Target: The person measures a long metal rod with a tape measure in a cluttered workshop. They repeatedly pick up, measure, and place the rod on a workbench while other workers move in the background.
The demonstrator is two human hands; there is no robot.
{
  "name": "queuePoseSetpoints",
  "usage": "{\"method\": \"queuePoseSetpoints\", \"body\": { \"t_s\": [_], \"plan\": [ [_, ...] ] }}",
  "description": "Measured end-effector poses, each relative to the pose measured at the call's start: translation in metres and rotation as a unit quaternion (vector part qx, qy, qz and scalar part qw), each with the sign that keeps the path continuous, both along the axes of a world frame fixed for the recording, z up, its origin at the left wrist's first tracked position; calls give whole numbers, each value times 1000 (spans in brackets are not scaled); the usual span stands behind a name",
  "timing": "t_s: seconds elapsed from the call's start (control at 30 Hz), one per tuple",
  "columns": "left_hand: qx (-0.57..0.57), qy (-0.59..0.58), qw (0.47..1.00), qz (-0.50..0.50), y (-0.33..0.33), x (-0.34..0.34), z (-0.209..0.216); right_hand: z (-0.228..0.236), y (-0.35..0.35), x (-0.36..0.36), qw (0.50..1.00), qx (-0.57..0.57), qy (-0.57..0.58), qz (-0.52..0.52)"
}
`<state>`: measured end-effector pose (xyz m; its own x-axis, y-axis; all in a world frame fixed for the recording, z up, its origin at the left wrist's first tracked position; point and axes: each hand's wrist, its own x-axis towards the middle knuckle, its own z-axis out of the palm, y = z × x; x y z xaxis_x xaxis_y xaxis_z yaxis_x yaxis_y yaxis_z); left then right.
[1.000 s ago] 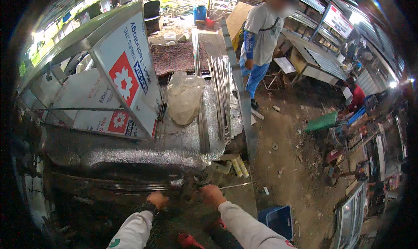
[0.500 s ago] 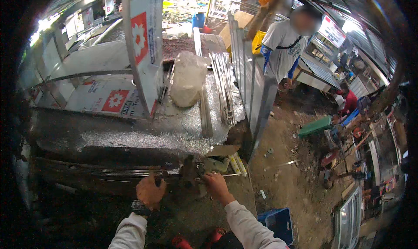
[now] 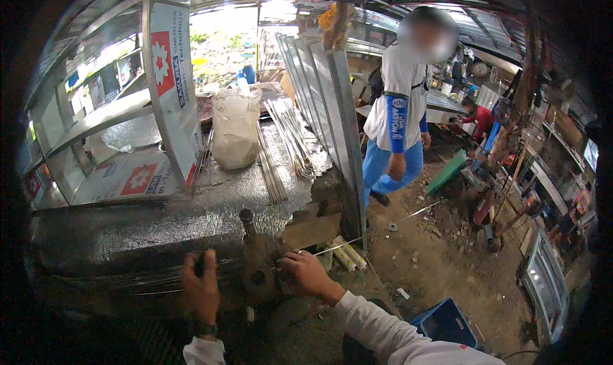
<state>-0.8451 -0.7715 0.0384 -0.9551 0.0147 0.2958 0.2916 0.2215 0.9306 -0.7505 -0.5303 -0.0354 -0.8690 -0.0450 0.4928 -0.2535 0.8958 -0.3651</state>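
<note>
My right hand, with a ring on one finger, is closed on a thin metal rod that sticks out to its right past the bench's corner. Just left of this hand stands a dark, rusty metal fixture with an upright post. Whether the rod passes into the fixture is too dark to tell. My left hand is raised left of the fixture, thumb and fingers apart, in front of a bundle of thin rods along the bench's near edge. Nothing shows clearly in it.
A cloudy plastic bag and more metal rods lie on the foil-covered bench. A film-covered metal frame stands left. Corrugated sheets lean at right. A person stands beyond, near a blue bin.
My view has shifted. My left hand has come away from the rods, its fingers apart. My right hand stays on the rod beside the fixture. The standing person has moved nearer.
</note>
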Motion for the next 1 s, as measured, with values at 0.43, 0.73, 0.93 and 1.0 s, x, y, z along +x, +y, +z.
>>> {"method": "queuePoseSetpoints", "body": {
  "t_s": [0.43, 0.73, 0.93, 1.0],
  "plan": [
    [83, -64, 964, -244, -19, -52, -17, -6, -1, -3, 997, 10, 70, 30],
    [165, 7, 967, -192, -17, -49, -31, -27, 7, -15, 996, 44, 81, 23],
    [-75, 273, 958, -42, -2, -17, -40, -24, -2, -12, 998, -10, 57, 10],
    [-106, 275, 955, -39, -2, -21, -36, -21, 0, -12, 990, 7, 141, 5]
  ]
}}
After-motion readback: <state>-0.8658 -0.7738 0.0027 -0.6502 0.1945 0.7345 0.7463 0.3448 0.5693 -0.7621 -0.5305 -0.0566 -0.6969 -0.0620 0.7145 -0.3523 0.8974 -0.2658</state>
